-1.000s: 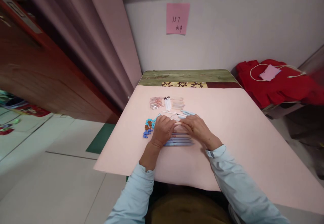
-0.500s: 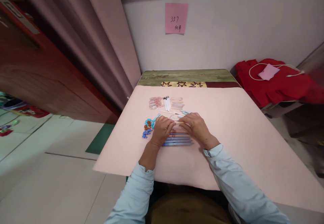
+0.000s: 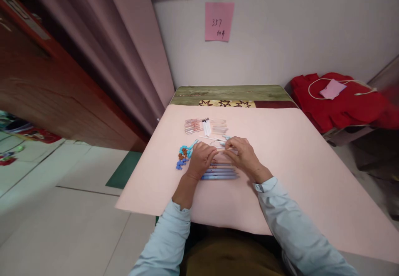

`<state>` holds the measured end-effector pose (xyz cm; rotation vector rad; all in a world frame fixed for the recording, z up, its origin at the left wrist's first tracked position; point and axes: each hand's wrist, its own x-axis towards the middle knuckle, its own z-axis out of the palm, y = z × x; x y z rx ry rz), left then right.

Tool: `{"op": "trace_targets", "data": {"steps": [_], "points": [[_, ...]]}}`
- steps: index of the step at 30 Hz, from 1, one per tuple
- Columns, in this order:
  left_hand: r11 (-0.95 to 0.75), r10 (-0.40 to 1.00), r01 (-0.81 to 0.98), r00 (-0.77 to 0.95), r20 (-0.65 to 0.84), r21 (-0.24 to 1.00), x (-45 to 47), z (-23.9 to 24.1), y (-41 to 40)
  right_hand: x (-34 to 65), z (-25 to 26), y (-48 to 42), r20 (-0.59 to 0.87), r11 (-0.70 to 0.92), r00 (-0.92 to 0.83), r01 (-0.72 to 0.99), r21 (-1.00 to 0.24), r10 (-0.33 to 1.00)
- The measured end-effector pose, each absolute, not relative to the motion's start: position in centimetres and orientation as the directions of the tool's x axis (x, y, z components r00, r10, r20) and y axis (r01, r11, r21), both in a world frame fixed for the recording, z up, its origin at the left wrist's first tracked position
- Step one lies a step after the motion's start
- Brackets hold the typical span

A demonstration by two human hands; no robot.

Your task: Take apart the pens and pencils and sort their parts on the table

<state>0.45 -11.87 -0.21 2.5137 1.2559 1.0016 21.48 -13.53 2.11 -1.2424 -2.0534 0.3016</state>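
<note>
My left hand [image 3: 201, 158] and my right hand [image 3: 242, 153] pinch close together over the middle of the table. A thin pale pen part [image 3: 221, 150] spans the gap between their fingertips; the fingers hide most of it. Just below my hands lies a row of blue pens [image 3: 220, 177] with pointed ends to the right. Beside my left hand sits a pile of small blue and brown pieces [image 3: 181, 159], with light-blue ones [image 3: 183, 148] at its top. Beyond my fingers rest a thin white refill [image 3: 206, 137] and light-blue pen parts [image 3: 226, 136], partly covered by my right hand.
Farther back lie clear tubes with reddish marks [image 3: 193, 126], white refills with dark tips [image 3: 206, 128] and pale clear tubes [image 3: 220, 126]. A pink sheet [image 3: 299, 176] covers the table. At right, red cloth [image 3: 311, 105] bears a white cable. A brown door [image 3: 71, 105] stands left.
My right hand has shifted slightly right, and its fingertips are a little farther from my left hand's. Both hands still pinch the pale part. The view has moved very slightly.
</note>
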Motion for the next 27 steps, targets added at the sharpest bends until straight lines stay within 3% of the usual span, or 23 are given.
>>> {"op": "trace_targets", "data": {"steps": [7, 13, 21, 27], "points": [[-0.653, 0.742, 0.654, 0.453, 0.494, 0.382, 0.5, -0.15, -11.89, 21.64, 1.8, -13.39, 0.267, 0.394, -0.299, 0.789, -0.47, 0.916], [-0.662, 0.736, 0.642, 0.455, 0.502, 0.388, 0.41, -0.19, -11.81, 21.71, 1.7, -13.21, 0.416, 0.484, -0.285, 0.704, -0.52, 0.863], [-0.682, 0.716, 0.625, 0.465, 0.521, 0.379, 0.41, -0.22, -11.74, 21.63, 1.81, -13.38, 0.283, 0.386, -0.277, 0.787, -0.482, 0.918], [-0.659, 0.739, 0.638, 0.447, 0.504, 0.4, -0.06, -0.49, -11.46, 22.13, 1.74, -13.19, 0.407, 0.444, -0.233, 0.692, -0.569, 0.884]]}}
